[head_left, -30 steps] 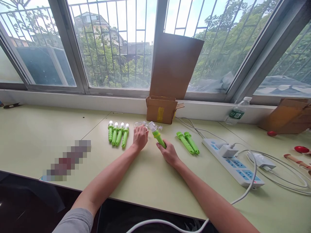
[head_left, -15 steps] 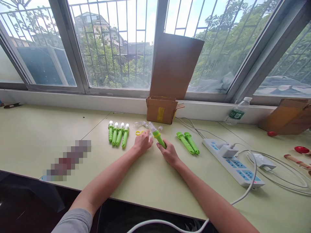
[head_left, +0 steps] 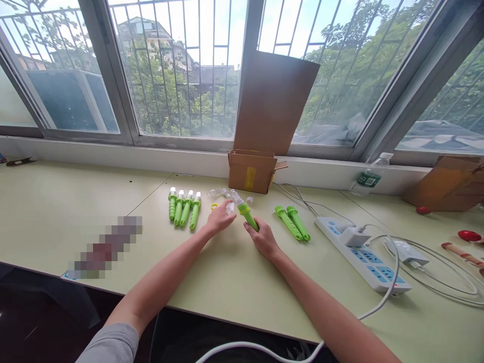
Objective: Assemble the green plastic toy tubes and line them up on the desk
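Note:
My right hand [head_left: 262, 238] is closed round the lower end of a green plastic tube [head_left: 249, 219], which leans up and to the left. A yellow ring sits near its top, and a clear tip [head_left: 236, 196] points away from me. Close by on the left, my left hand [head_left: 220, 219] pinches a small clear plastic piece [head_left: 230, 207] between thumb and fingers. Just beyond that hand lie a yellow ring [head_left: 214, 206] and more clear plastic pieces [head_left: 215, 193]. A small clear-and-white part [head_left: 250, 199] rests behind the held tube.
Several green tubes with white tops [head_left: 185, 209] lie in a row at left; two uncapped green tubes [head_left: 293, 223] lie at right. A cardboard box [head_left: 251, 171] stands behind. Further right are a power strip [head_left: 363, 254], cables and a plastic bottle [head_left: 372, 176].
My left hand has shifted slightly left and down, and the clear piece in its fingers shows more plainly. One yellow ring is now covered by that hand. The right hand holds still.

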{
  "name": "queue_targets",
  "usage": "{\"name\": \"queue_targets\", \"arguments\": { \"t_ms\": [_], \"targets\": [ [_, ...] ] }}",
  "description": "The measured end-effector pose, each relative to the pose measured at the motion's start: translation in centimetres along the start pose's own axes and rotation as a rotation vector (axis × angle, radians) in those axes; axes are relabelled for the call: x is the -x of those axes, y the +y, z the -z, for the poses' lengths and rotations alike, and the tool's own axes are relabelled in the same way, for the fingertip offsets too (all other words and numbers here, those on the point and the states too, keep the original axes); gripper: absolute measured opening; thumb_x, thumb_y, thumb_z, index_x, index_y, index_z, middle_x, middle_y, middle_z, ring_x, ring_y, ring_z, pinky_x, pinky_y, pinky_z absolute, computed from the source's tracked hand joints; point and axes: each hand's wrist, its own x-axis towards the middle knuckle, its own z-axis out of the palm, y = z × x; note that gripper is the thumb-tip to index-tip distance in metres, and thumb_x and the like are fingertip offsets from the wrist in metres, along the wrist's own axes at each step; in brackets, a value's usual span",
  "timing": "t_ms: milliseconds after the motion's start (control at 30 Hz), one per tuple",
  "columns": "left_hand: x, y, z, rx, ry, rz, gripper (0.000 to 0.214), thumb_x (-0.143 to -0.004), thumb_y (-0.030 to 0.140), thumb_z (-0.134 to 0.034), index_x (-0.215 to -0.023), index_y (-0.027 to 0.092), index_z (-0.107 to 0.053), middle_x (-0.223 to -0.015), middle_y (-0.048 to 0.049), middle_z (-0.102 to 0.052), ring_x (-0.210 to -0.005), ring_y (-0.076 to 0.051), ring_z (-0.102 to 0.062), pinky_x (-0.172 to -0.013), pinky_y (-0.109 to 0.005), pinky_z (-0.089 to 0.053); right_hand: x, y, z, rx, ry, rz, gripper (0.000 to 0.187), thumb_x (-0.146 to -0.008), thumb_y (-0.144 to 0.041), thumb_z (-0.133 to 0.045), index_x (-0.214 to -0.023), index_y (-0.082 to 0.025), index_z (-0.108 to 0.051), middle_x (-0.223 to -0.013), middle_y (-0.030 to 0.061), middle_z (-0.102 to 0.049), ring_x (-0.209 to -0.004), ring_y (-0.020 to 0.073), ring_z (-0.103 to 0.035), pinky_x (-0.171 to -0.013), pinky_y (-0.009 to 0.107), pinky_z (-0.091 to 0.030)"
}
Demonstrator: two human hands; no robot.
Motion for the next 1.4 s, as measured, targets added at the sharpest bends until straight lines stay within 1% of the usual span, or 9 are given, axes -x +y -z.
{"name": "queue_targets", "arguments": {
  "t_ms": [100, 200, 367, 500, 767, 933, 1033, 1167, 1400],
  "targets": [
    [-0.5, -0.2, 0.3, 0.382, 0.105, 0.014, 0.056, -0.071, 0.023, -0.057, -0.125, 0.026, -0.043, -0.07, 0.0019, -0.06, -0.058, -0.014, -0.055, -0.057, -0.024, -0.04, 0.0, 0.1, 0.0, -0.005, -0.015, -0.003, 0.032, -0.079, -0.049, -0.049, -0.066, -0.021, -0.04, -0.054, -0.0048, -0.037, -0.051, 0.0118, -0.035, -0.048, 0.024, -0.026],
    [-1.0, -0.3, 0.4, 0.624, 0.181, 0.082, 0.047, -0.071, 0.027, -0.063, -0.114, 0.023, -0.046, -0.084, -0.0024, -0.063, -0.069, -0.014, -0.059, -0.062, -0.025, -0.043, 0.0, 0.1, 0.0, 0.002, -0.019, 0.0, 0.033, -0.079, -0.049, -0.049, -0.066, -0.021, -0.039, -0.054, -0.0052, -0.036, -0.051, 0.0114, -0.034, -0.049, 0.023, -0.026],
    [-1.6, -0.3, 0.7, 0.884, 0.292, 0.221, 0.04, -0.077, 0.044, -0.06, -0.1, 0.019, -0.04, -0.097, -0.0092, -0.065, -0.075, -0.016, -0.062, -0.068, -0.03, -0.047, 0.0, 0.1, 0.0, 0.052, -0.045, 0.002, 0.032, -0.079, -0.048, -0.049, -0.066, -0.022, -0.039, -0.053, -0.0054, -0.037, -0.05, 0.0114, -0.035, -0.049, 0.023, -0.026],
    [-1.7, 0.0, 1.0, 0.981, 0.316, 0.202, 0.046, -0.079, 0.05, -0.055, -0.105, 0.02, -0.033, -0.096, -0.0096, -0.066, -0.075, -0.017, -0.064, -0.068, -0.032, -0.049, 0.0, 0.1, 0.0, 0.101, -0.071, 0.007, 0.028, -0.08, -0.046, -0.048, -0.069, -0.022, -0.043, -0.052, -0.0051, -0.04, -0.049, 0.0121, -0.037, -0.049, 0.023, -0.027],
    [-0.3, 1.7, 0.7, 0.88, 0.221, 0.004, 0.056, -0.082, 0.039, -0.056, -0.126, 0.026, -0.024, -0.093, -0.0049, -0.066, -0.08, -0.016, -0.064, -0.07, -0.03, -0.048, 0.1, 0.4, -0.3, 0.189, -0.089, 0.044, 0.021, -0.077, -0.042, -0.05, -0.078, -0.022, -0.055, -0.053, -0.0037, -0.049, -0.049, 0.0139, -0.044, -0.051, 0.024, -0.031],
    [0.4, 1.8, -0.4, 0.718, 0.165, -0.001, 0.034, -0.086, 0.046, -0.047, -0.11, 0.023, -0.042, -0.084, -0.0029, -0.063, -0.074, -0.014, -0.061, -0.065, -0.026, -0.048, 0.1, 0.5, -0.3, 0.133, -0.053, 0.061, 0.021, -0.075, -0.038, -0.052, -0.087, -0.021, -0.056, -0.056, -0.0027, -0.054, -0.048, 0.0147, -0.047, -0.051, 0.025, -0.033],
    [0.3, 1.4, -0.7, 0.693, 0.222, -0.013, 0.035, -0.086, 0.051, -0.044, -0.103, 0.021, -0.048, -0.077, -0.001, -0.058, -0.069, -0.013, -0.059, -0.058, -0.023, -0.048, 0.1, 0.6, -0.3, 0.083, -0.009, 0.061, 0.027, -0.074, -0.038, -0.054, -0.094, -0.021, -0.051, -0.058, -0.0031, -0.056, -0.048, 0.0144, -0.047, -0.051, 0.025, -0.034],
    [0.0, 0.9, -0.6, 0.7, 0.258, -0.015, 0.038, -0.08, 0.054, -0.051, -0.096, 0.019, -0.052, -0.067, 0.0012, -0.052, -0.06, -0.011, -0.055, -0.05, -0.02, -0.047, 0.2, 0.8, -0.3, 0.068, 0.036, 0.065, 0.028, -0.072, -0.042, -0.058, -0.087, -0.021, -0.049, -0.061, -0.0021, -0.057, -0.051, 0.0149, -0.049, -0.053, 0.025, -0.036],
    [0.0, 0.9, -0.4, 0.752, 0.262, 0.032, 0.042, -0.076, 0.055, -0.057, -0.093, 0.017, -0.051, -0.062, 0.0019, -0.052, -0.05, -0.01, -0.052, -0.043, -0.02, -0.046, 0.3, 0.3, -0.2, 0.122, 0.04, 0.097, 0.032, -0.079, -0.049, -0.051, -0.086, -0.02, -0.062, -0.068, 0.0022, -0.063, -0.057, 0.016, -0.053, -0.055, 0.025, -0.037]
  ]
}}
